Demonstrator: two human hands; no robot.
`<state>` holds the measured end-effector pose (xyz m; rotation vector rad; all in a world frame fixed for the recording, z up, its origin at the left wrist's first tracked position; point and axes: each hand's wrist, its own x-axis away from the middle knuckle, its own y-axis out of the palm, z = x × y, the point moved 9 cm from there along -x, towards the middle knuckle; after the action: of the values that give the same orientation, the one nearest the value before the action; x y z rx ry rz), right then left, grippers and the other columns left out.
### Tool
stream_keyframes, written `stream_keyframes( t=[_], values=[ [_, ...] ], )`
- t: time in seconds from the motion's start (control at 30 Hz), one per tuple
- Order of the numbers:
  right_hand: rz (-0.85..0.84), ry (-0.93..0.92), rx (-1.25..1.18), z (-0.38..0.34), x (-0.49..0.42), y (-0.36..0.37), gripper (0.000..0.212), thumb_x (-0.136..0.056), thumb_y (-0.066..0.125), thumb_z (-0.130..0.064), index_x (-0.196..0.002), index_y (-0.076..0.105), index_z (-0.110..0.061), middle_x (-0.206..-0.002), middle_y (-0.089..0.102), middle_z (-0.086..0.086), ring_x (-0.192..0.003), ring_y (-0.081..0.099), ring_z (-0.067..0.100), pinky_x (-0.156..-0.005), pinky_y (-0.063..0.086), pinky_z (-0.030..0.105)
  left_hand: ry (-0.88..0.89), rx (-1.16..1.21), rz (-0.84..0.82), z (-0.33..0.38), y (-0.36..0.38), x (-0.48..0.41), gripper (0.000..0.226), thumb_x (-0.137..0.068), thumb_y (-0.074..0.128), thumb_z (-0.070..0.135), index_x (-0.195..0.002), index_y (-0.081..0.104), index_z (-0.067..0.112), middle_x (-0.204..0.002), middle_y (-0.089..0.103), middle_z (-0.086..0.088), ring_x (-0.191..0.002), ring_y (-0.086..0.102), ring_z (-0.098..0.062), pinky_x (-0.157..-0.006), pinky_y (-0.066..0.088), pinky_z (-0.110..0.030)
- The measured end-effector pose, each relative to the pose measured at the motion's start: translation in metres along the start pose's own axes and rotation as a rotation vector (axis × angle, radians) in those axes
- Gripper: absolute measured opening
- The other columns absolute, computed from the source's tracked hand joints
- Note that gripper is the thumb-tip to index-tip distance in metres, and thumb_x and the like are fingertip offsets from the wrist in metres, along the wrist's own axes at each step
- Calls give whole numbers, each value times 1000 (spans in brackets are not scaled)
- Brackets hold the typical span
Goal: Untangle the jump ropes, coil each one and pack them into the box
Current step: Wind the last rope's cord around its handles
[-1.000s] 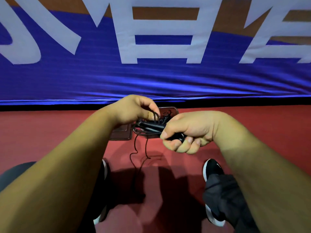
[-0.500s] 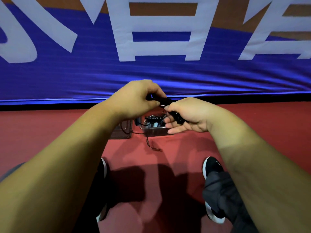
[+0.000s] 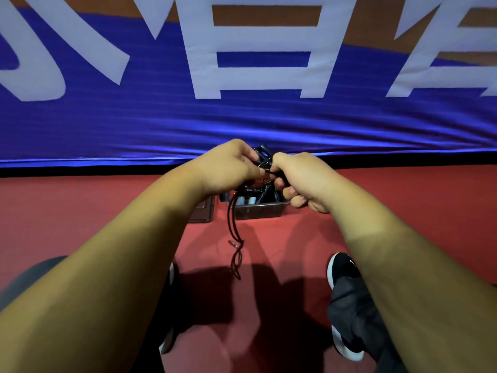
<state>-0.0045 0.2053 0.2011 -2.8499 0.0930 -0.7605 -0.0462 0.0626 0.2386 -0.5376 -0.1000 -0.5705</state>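
Rope (image 3: 234, 238), thin, black and twisted, is dangling from my left hand (image 3: 228, 168) and right hand (image 3: 301, 179), both curling tightly around its bundled top, just above the dark rectangular box (image 3: 258, 212).

Both bare forearms are stretched forward and drawn together in the middle, so that the left hand (image 3: 228, 168) and the right hand (image 3: 304, 181) are set side by side, touching or nearly so. The fingers of each hand are curled inward, and a black jump rope (image 3: 233, 227) is gripped between the two. The right hand's lower fingers (image 3: 295, 201) are folded under the palm.
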Motion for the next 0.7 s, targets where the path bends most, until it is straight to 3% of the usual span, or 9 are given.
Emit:
stream_keyframes(
  t=[0.07, 0.17, 0.27, 0.37, 0.47, 0.57, 0.63, 0.7],
  values=[
    [-17, -12, -20, -2, 0, 0, 9, -89, 55, -22, -91, 60, -15, -65, 51, 1, -46, 28, 11, -46, 16, 21, -70, 163, -30, -7, 4, 3, 11, -96, 73, 14, -96, 63, 7, -71, 72, 0, -66, 65, -12, -71, 53, -29],
    [-17, -44, -54, -4, -2, 0, 5, -91, 56, -20, -93, 59, -17, -67, 52, 2, -47, 30, 11, -47, 16, 22, -178, 383, -82, -22, 7, 4, 44, -94, 74, 42, -106, 75, 0, -92, 73, -15, -85, 59, -27, -80, 43, -45],
    [-18, -95, -122, -9, -5, 2, 4, -92, 59, -16, -94, 59, -12, -74, 55, 6, -50, 36, 12, -45, 23, 24, -181, 312, -197, -26, 15, 6, 65, -96, 61, 62, -111, 77, 2, -98, 70, -24, -82, 51, -29, -77, 42, -42],
    [-17, -120, -184, -12, -7, -1, 4, -94, 59, -7, -91, 56, -8, -78, 57, 10, -52, 43, 14, -42, 30, 27, -170, 104, -339, -27, 29, 14, 56, -111, 38, 45, -116, 73, 2, -84, 72, -12, -63, 45, -13, -58, 37, -26],
    [-87, -73, -227, -9, -5, -1, 9, -95, 56, -1, -90, 53, -8, -78, 54, 11, -51, 41, 13, -39, 26, 25, -114, 27, -306, -23, 25, 14, 39, -114, 38, 28, -119, 68, 3, -81, 70, -11, -61, 48, -12, -55, 41, -18],
    [-153, -43, -285, -10, -1, 0, 11, -97, 58, -1, -91, 55, -9, -76, 54, 9, -52, 38, 11, -40, 21, 22, -90, 77, -255, -26, 18, 8, 32, -112, 46, 23, -112, 69, 1, -91, 74, -16, -79, 57, -25, -73, 51, -28],
    [-142, -53, -287, -11, 0, -2, 11, -98, 59, -1, -91, 55, -9, -77, 55, 9, -52, 38, 11, -40, 20, 22, -52, 206, -245, -25, 18, 6, 25, -109, 52, 17, -107, 72, 3, -103, 77, -16, -95, 65, -27, -92, 55, -37],
    [-115, -77, -278, -13, -1, -4, 12, -99, 58, -2, -90, 55, -10, -78, 55, 9, -53, 39, 11, -41, 20, 22, -40, 344, -271, -24, 21, 6, 21, -104, 57, 16, -106, 74, 5, -110, 76, -17, -102, 69, -27, -100, 53, -41]
  ],
)
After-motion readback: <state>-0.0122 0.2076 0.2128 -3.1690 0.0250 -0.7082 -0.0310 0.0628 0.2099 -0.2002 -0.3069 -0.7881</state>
